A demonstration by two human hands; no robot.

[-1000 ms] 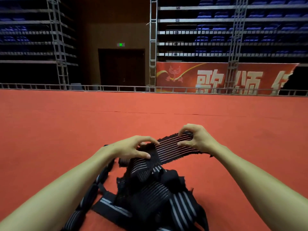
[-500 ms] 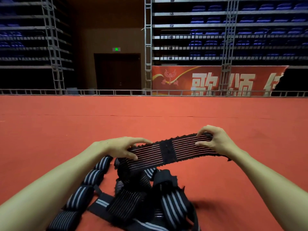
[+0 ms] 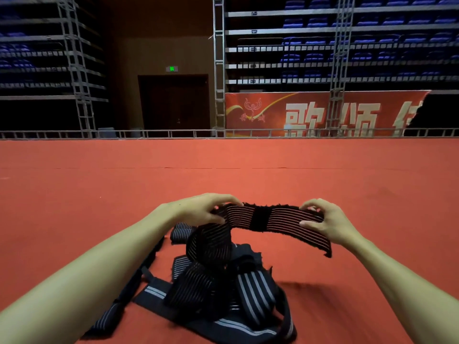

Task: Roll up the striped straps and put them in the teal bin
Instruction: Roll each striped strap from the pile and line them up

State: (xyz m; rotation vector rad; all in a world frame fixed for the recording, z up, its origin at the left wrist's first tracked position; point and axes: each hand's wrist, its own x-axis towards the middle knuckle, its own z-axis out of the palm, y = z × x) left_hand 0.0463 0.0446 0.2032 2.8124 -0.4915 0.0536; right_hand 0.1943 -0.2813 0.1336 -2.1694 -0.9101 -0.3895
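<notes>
A black striped strap (image 3: 280, 219) is stretched level between my two hands above the red floor. My left hand (image 3: 201, 209) pinches its left part, from where the strap hangs down into the pile. My right hand (image 3: 323, 220) pinches it near the right end, and the loose end droops past my wrist. Below lies a tangled pile of striped straps (image 3: 223, 289), black and dark blue with white stripes. The teal bin is not in view.
Red carpet (image 3: 99, 189) spreads all round the pile. A low metal rail (image 3: 173, 133) edges it at the far side, with a red banner (image 3: 310, 112), scaffold posts and blue seating rows behind.
My hands have moved apart and pulled the strap out longer and flatter; more of it has come up from the pile. The camera view shifted slightly left.
</notes>
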